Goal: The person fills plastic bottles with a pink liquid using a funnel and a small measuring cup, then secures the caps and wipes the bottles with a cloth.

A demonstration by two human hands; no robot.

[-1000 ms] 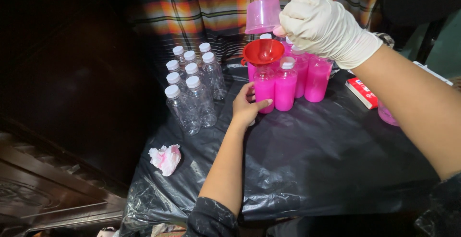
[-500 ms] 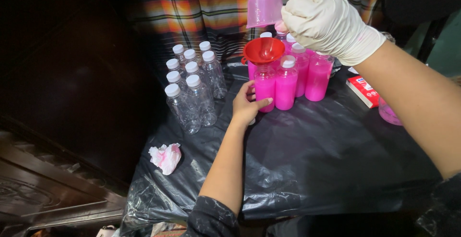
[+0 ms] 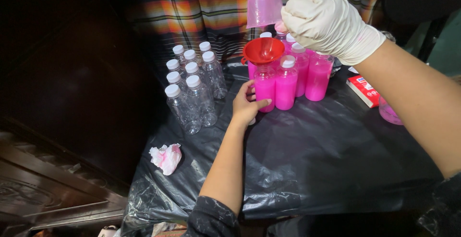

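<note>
Approx. six bottles (image 3: 307,76) stood filled pink; eight clear bottles (image 3: 192,90) waited empty. Left hand (image 3: 247,105) clasped the funnelled bottle (image 3: 264,86); gloved right hand (image 3: 326,21) gripped a tipped cup (image 3: 264,9) above the red funnel (image 3: 263,51) — pouring unfinished.

Rear pink bottles (image 3: 301,66) half hidden behind front ones; right hand's (image 3: 326,21) fingers concealed by glove.
</note>
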